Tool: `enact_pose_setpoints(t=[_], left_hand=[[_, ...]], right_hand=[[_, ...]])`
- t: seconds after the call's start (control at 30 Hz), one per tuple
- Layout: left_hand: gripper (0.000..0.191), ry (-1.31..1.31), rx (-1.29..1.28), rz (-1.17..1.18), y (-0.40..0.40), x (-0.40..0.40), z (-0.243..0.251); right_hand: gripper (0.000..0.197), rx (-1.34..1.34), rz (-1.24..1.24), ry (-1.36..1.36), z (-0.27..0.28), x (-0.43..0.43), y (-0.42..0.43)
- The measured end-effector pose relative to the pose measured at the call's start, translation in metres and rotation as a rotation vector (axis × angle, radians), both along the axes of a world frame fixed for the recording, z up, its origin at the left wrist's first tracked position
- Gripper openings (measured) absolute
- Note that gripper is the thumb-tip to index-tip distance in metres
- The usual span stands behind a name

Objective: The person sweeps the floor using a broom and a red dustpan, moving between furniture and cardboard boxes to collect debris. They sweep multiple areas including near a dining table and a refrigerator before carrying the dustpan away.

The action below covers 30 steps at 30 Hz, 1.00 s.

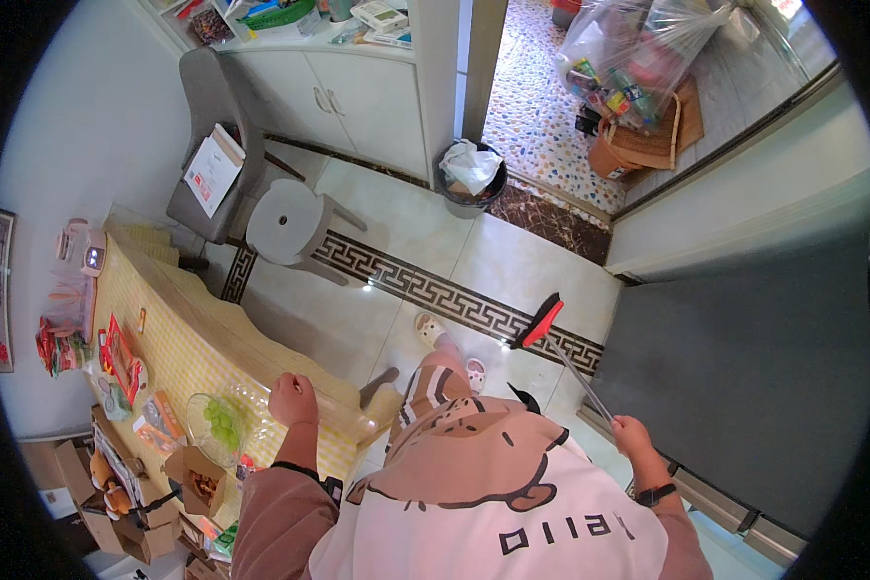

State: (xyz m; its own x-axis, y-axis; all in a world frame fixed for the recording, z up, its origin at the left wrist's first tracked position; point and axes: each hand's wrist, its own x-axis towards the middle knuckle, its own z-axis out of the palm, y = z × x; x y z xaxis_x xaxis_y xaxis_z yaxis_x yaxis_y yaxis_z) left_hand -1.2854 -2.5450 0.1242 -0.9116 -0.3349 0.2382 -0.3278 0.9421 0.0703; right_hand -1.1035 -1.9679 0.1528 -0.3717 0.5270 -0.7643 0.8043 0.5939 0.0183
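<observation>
My right hand [631, 435] grips the metal handle of a broom [576, 373], whose red head [544, 323] with black bristles rests on the tiled floor. My left hand [293, 400] is curled into a loose fist over the edge of a dining table [297, 362], with nothing visible in it. The table has a yellow checked cloth under a clear cover. Nearest to that hand is a clear bowl [197, 424] of green grapes [221, 424]. Behind it lie snack packets [123, 355] and an open cardboard box of food [201, 482].
A grey plastic stool [284, 221] and a grey chair [203, 94] bearing a white parcel [214, 174] stand ahead. A lined trash bin [467, 206] sits by the doorway, with a large bag of bottles [623, 80] beyond. To the right is a dark grey flat panel [739, 370].
</observation>
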Motion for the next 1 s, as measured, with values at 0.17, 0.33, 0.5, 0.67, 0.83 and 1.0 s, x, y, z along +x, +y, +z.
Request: enact_pose_setpoints(t=[0.17, 0.33, 0.5, 0.67, 0.83, 1.0], left_hand=[[0.018, 0.005, -0.023, 0.015, -0.001, 0.001, 0.002], [0.017, -0.014, -0.009, 0.036, -0.005, 0.003, -0.006], [0.016, -0.047, 0.018, 0.045, 0.001, 0.0, -0.001], [0.015, -0.097, -0.003, 0.015, -0.001, 0.003, 0.002], [0.015, -0.162, -0.002, -0.079, -0.012, 0.002, 0.001], [0.023, -0.684, 0.157, 0.14, -0.02, -0.038, 0.004]], right_hand=[[0.033, -0.128, 0.094, 0.352, -0.001, -0.029, -0.001], [0.033, -0.075, 0.147, 0.414, -0.029, -0.137, -0.02], [0.035, -0.02, 0.245, 0.287, -0.071, -0.25, -0.031], [0.032, -0.006, 0.239, 0.276, -0.076, -0.275, -0.027], [0.031, -0.079, -0.03, 0.276, -0.08, -0.185, 0.015], [0.03, 0.059, -0.107, 0.148, -0.055, -0.039, 0.024]])
